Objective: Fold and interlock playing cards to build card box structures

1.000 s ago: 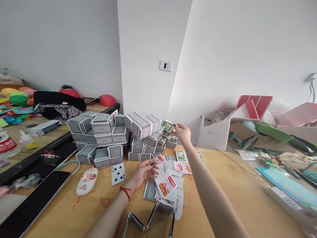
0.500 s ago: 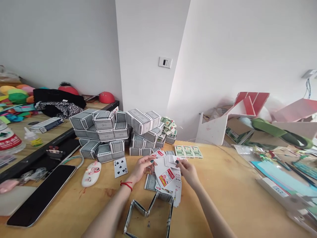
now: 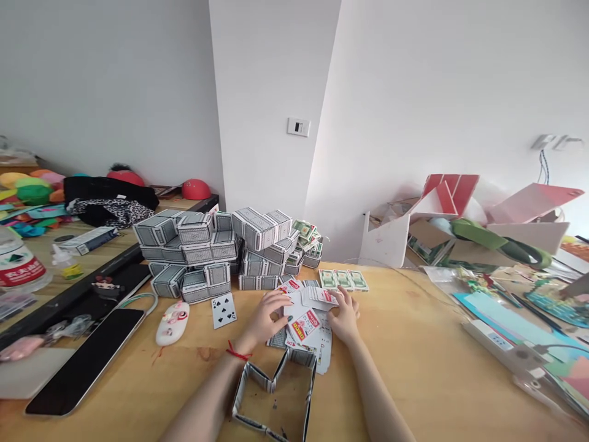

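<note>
Here on the table (image 3: 396,344), the folded-card frame (image 3: 314,387) sits at the near edge, loose playing cards (image 3: 323,350) just beyond it! Behind them, stacked card blocks (image 3: 197,252); far right of the cards, three banknote-print packs (image 3: 343,280). Left, the mouse (image 3: 172,323) lies between the five of spades (image 3: 224,310) and phone (image 3: 85,362).

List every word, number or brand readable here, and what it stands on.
"5", in two corners: spade card.
Lettering too blurred to read reliably: bottle label, red-and-yellow card.
Print too small to read: green-printed cards, narrow blue-and-white box.
</note>
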`<move>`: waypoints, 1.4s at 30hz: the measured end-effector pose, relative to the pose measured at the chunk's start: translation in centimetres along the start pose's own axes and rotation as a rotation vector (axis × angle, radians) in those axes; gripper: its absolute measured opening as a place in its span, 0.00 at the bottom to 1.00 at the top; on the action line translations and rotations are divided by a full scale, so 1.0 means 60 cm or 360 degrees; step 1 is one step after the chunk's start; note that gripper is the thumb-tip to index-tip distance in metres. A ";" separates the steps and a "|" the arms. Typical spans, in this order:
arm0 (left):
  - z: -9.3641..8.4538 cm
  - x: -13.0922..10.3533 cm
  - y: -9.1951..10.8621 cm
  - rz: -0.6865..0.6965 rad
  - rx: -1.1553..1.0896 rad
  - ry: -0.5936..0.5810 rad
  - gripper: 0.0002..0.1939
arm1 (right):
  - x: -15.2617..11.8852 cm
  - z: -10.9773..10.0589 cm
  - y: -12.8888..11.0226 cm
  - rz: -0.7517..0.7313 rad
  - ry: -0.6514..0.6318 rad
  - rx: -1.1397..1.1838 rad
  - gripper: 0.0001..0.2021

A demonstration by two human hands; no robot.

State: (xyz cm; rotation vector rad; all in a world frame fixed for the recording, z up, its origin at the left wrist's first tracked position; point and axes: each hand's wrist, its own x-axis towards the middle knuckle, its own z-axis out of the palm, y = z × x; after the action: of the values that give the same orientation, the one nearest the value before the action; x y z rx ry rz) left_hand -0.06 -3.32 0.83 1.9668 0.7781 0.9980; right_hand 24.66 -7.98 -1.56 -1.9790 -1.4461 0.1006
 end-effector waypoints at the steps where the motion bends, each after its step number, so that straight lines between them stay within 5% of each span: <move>1: 0.001 -0.001 0.000 0.0105 0.0195 -0.0107 0.18 | -0.002 0.002 0.002 -0.0019 -0.0004 -0.0035 0.27; 4: 0.005 -0.002 -0.001 0.0264 0.0646 -0.0396 0.32 | -0.006 0.008 0.006 -0.0138 -0.0022 -0.0067 0.27; 7: 0.007 0.000 -0.002 0.0248 0.0791 -0.0457 0.35 | -0.008 0.010 0.008 -0.0191 -0.0036 0.0003 0.26; 16: -0.001 0.009 -0.013 0.0110 0.0401 -0.0091 0.24 | -0.006 0.000 0.012 0.0174 0.0071 0.1003 0.09; 26: -0.009 0.013 -0.023 -0.0245 -0.0176 0.0163 0.21 | 0.001 -0.001 0.024 0.0503 0.0332 0.1590 0.21; 34: -0.007 0.031 -0.048 -0.0388 -0.0293 0.0427 0.22 | 0.008 0.004 0.025 0.0657 0.0429 0.1820 0.17; 42: -0.003 0.032 -0.059 -0.0483 -0.0374 0.0673 0.09 | -0.001 -0.011 0.043 0.0720 0.0617 0.1862 0.11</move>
State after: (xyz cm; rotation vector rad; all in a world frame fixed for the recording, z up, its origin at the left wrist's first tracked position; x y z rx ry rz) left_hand 0.18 0.02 -1.40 1.4024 1.0972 1.2685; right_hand 26.99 -8.74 -2.52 -1.1737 -0.4292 0.5775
